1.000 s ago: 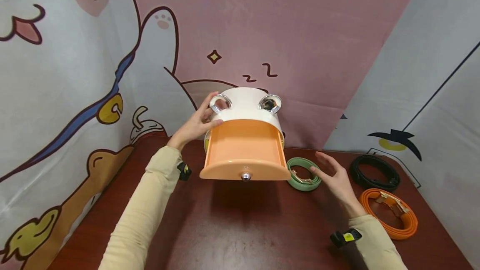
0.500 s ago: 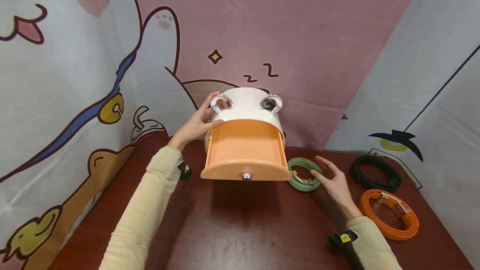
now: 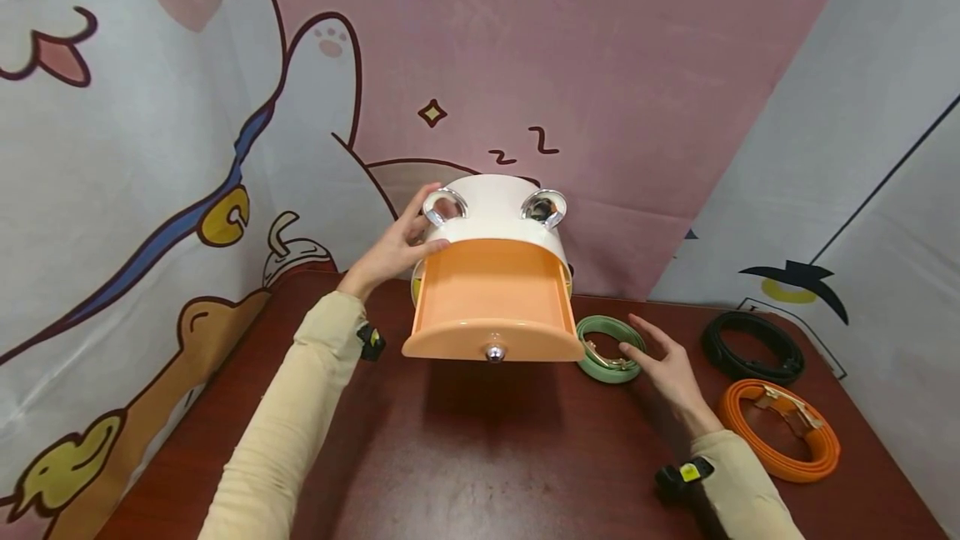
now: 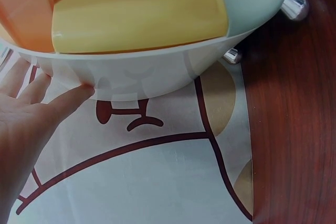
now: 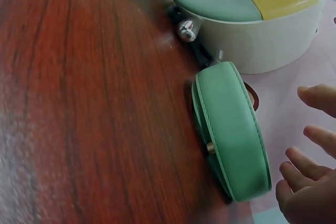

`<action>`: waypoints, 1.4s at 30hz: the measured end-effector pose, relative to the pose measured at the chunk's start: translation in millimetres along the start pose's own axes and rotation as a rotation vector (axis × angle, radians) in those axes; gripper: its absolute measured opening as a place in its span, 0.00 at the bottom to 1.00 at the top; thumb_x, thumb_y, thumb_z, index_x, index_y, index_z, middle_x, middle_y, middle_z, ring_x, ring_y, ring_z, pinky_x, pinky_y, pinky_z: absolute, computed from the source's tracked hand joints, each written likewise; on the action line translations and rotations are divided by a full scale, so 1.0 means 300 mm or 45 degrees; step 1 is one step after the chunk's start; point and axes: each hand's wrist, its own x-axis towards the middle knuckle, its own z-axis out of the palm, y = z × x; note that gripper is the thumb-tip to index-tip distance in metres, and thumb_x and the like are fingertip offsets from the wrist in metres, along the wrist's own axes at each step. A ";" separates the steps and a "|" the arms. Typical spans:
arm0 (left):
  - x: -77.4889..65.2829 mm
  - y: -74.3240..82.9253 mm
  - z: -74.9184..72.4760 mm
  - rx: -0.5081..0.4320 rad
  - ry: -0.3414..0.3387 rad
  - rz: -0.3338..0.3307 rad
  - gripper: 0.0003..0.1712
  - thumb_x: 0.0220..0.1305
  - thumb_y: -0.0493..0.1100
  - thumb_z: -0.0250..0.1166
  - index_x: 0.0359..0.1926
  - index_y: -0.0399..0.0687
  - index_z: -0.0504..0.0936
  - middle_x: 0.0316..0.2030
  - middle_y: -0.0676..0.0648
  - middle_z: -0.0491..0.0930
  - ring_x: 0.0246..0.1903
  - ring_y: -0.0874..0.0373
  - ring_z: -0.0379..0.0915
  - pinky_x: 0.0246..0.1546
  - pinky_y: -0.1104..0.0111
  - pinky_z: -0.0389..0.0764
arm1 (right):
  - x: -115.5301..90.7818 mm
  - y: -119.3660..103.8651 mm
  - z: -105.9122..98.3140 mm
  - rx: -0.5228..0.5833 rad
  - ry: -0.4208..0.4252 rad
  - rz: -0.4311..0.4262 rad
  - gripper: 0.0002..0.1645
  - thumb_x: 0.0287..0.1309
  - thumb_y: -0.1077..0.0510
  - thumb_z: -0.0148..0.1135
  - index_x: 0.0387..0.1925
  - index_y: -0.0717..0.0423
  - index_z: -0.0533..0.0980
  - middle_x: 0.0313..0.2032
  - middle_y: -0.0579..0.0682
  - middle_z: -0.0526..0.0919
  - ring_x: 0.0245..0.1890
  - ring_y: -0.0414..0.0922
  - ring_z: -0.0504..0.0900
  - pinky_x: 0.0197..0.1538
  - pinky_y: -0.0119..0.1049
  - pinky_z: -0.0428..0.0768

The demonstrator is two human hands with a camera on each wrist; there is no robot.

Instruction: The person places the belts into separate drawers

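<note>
A white storage box (image 3: 487, 211) with two chrome rings on top stands against the back of the table, its orange top drawer (image 3: 491, 286) pulled out. The bare inside of that drawer shows. In the left wrist view, a yellow drawer (image 4: 139, 11) and a pale green drawer (image 4: 254, 1) sit within the same box. My left hand (image 3: 393, 248) rests on the box's left side, fingertips touching the white wall. Beside the box's right side lies a coiled green belt (image 5: 233, 132) with a gold buckle. My right hand (image 3: 670, 369) is by this belt, fingers spread and holding nothing.
A coiled black belt (image 3: 752, 347) and a coiled orange belt (image 3: 813, 444) lie at the right of the dark red table (image 3: 480, 465). Patterned cloth (image 3: 600, 90) rises behind the table. Below the pulled-out drawer, its round silver knob faces me.
My right hand has shifted slightly left and down, nearer the green belt. The left hand stays on the box and the drawer stays out.
</note>
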 end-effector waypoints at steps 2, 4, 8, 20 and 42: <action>0.000 -0.001 0.000 0.000 0.000 0.004 0.48 0.66 0.28 0.59 0.76 0.54 0.41 0.54 0.30 0.73 0.44 0.38 0.75 0.40 0.64 0.80 | 0.001 0.001 0.000 0.010 -0.005 0.018 0.38 0.62 0.53 0.65 0.70 0.57 0.63 0.68 0.60 0.64 0.69 0.52 0.56 0.64 0.57 0.56; 0.000 -0.001 0.000 -0.005 -0.001 0.005 0.48 0.66 0.28 0.58 0.76 0.53 0.41 0.54 0.30 0.73 0.44 0.38 0.75 0.41 0.64 0.80 | 0.001 0.001 0.000 0.012 -0.008 0.026 0.38 0.62 0.53 0.65 0.70 0.57 0.63 0.67 0.60 0.64 0.69 0.53 0.56 0.64 0.58 0.57; -0.002 0.003 0.000 -0.008 0.001 -0.008 0.48 0.66 0.28 0.59 0.76 0.54 0.41 0.55 0.31 0.73 0.45 0.40 0.75 0.41 0.64 0.80 | 0.002 0.003 0.002 0.019 0.000 0.048 0.38 0.63 0.54 0.65 0.70 0.57 0.62 0.67 0.60 0.65 0.69 0.55 0.56 0.63 0.57 0.58; -0.004 0.002 0.002 -0.006 0.019 -0.016 0.47 0.66 0.29 0.60 0.76 0.53 0.43 0.64 0.32 0.65 0.56 0.44 0.70 0.48 0.61 0.78 | 0.019 0.025 0.005 0.054 0.045 0.165 0.37 0.64 0.54 0.63 0.69 0.62 0.62 0.66 0.62 0.65 0.67 0.54 0.58 0.55 0.25 0.65; -0.002 -0.003 -0.003 -0.027 0.000 -0.029 0.47 0.67 0.31 0.60 0.76 0.56 0.43 0.66 0.32 0.63 0.57 0.44 0.69 0.49 0.57 0.77 | 0.067 0.068 -0.002 -0.021 -0.087 0.291 0.38 0.64 0.63 0.61 0.70 0.68 0.56 0.67 0.69 0.59 0.69 0.59 0.52 0.66 0.53 0.54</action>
